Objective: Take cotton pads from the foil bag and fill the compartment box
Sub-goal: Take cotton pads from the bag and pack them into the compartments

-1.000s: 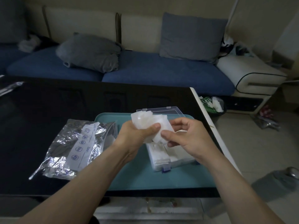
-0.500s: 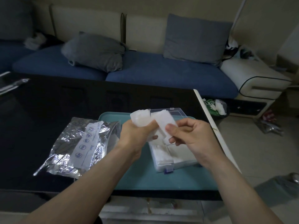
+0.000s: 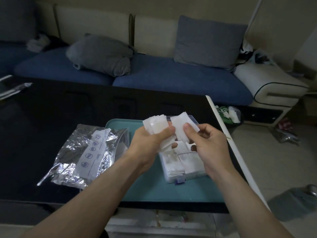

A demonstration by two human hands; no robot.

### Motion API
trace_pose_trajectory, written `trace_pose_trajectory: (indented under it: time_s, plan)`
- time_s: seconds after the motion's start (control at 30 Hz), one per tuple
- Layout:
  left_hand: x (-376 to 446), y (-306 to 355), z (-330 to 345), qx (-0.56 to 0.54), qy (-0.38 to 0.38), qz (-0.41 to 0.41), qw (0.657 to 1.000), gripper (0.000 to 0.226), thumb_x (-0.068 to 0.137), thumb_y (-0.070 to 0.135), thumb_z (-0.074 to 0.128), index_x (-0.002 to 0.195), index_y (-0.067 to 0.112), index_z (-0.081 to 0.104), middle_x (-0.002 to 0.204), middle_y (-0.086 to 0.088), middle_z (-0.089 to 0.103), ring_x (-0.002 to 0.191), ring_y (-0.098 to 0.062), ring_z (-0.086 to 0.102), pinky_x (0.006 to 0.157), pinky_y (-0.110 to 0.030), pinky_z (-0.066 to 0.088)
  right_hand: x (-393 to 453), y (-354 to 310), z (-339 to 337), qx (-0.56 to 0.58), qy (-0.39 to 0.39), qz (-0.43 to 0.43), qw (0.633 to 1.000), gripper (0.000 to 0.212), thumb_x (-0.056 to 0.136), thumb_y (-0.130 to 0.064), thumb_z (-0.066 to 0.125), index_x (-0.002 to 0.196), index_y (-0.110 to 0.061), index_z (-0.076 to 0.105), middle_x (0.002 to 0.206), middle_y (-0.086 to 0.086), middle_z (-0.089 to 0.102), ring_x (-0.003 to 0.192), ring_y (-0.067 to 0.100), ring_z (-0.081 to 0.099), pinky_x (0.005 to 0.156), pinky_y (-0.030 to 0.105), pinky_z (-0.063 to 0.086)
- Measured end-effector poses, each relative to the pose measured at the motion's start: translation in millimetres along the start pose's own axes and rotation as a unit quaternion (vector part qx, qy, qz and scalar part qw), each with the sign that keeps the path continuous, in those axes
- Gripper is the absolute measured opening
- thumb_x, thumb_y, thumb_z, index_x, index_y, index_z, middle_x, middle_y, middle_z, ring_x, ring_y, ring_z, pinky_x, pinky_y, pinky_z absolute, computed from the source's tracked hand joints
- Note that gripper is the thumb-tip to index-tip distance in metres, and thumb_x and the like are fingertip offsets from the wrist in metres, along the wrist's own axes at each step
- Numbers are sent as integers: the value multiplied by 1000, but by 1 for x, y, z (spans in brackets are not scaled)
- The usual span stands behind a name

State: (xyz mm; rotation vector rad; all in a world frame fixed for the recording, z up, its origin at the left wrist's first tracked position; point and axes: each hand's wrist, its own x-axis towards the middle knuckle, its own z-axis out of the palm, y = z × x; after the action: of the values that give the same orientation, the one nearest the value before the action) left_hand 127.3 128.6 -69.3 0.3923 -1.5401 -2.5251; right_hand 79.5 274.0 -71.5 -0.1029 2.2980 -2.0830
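Observation:
My left hand point(image 3: 149, 143) grips a stack of white cotton pads point(image 3: 155, 125) above the clear compartment box point(image 3: 181, 166). My right hand point(image 3: 207, 143) pinches a few pads point(image 3: 181, 125) between thumb and fingers, pulled a little apart from the stack. The box lies on a teal tray point(image 3: 171, 191) and holds white pads in its near compartments; its far part is hidden behind my hands. The crumpled foil bag point(image 3: 85, 155), with a white label strip, lies left of the tray on the black table.
The black table point(image 3: 42, 126) ends at a white right edge point(image 3: 228, 140). A blue sofa with grey cushions point(image 3: 101, 54) runs behind it. On the floor to the right stands a small bin with green and white waste point(image 3: 229, 114).
My right hand has drawn a few pads rightward off the stack held in my left hand; both hands rose slightly. The bag, tray and box have not moved.

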Motion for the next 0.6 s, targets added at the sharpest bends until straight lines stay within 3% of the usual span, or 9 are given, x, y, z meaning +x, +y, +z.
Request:
trace_pose_trajectory:
  time_s: [0.17,0.23,0.33,0.47,0.53,0.6]
  plan:
    - [0,-3,0,24,9,2,1000,27,81,4,76,107,-1,69,99,-16,75,90,-33,74,75,-40,62,-3,0,4,-34,-10,0,999,25,89,-40,73,84,-16,75,77,-1,75,75,16,72,72,38,59]
    - [1,-4,1,30,31,2,999,23,83,4,75,104,-1,70,96,-16,76,88,-35,73,75,-40,62,-3,1,4,-75,-31,-12,997,32,92,-42,69,79,-14,76,74,1,74,69,12,68,70,38,56]
    - [2,-6,2,39,66,17,997,15,86,8,74,99,2,71,95,-15,76,83,-29,74,70,-37,62,-4,-2,1,-113,-74,-35,990,35,95,-43,65,80,-13,76,77,5,74,69,18,66,70,40,56]
    - [5,-8,-1,66,86,19,994,18,88,17,73,97,2,71,90,-14,76,82,-28,74,73,-40,62,-4,-7,-5,-169,-141,-56,974,36,97,-40,61,81,-11,74,76,5,71,65,12,65,65,30,54]
    - [5,-8,-2,105,85,26,990,19,87,20,74,95,3,73,88,-13,76,81,-28,75,72,-40,62,-2,-5,-6,-205,-152,-67,965,29,94,-39,65,88,-12,72,78,5,72,70,14,68,65,31,56]
    - [4,-8,-3,127,71,32,989,20,86,22,75,95,4,73,88,-12,77,81,-28,75,71,-40,62,-1,-5,-5,-167,-149,-31,974,22,90,-34,71,106,-19,66,88,-1,75,77,11,72,68,29,57]
